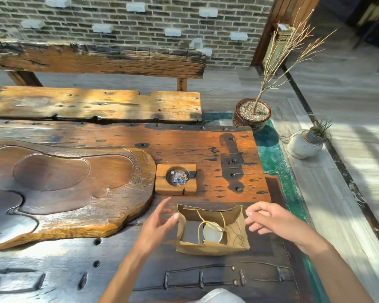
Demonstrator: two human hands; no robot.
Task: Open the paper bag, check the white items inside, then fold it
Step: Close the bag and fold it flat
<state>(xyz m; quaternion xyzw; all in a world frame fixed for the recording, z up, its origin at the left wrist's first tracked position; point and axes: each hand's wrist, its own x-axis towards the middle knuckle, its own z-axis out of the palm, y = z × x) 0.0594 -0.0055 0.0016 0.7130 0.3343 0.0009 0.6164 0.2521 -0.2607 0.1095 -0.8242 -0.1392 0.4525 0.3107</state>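
Observation:
A brown paper bag (236,219) stands upright and open on the wooden table, near its front right. Inside I see a round white item (212,233) and a flat white one (192,231) beside it, with the bag's string handles lying across them. My left hand (157,226) hovers at the bag's left wall, fingers spread, thumb close to the rim. My right hand (271,219) is just right of the bag, fingers loosely curled and apart, holding nothing.
A square wooden ashtray (162,185) with butts sits just behind the bag. A large carved wooden tea tray (64,193) fills the table's left. A bench (92,103) stands beyond the table. Two potted plants (252,115) stand on the floor at the right.

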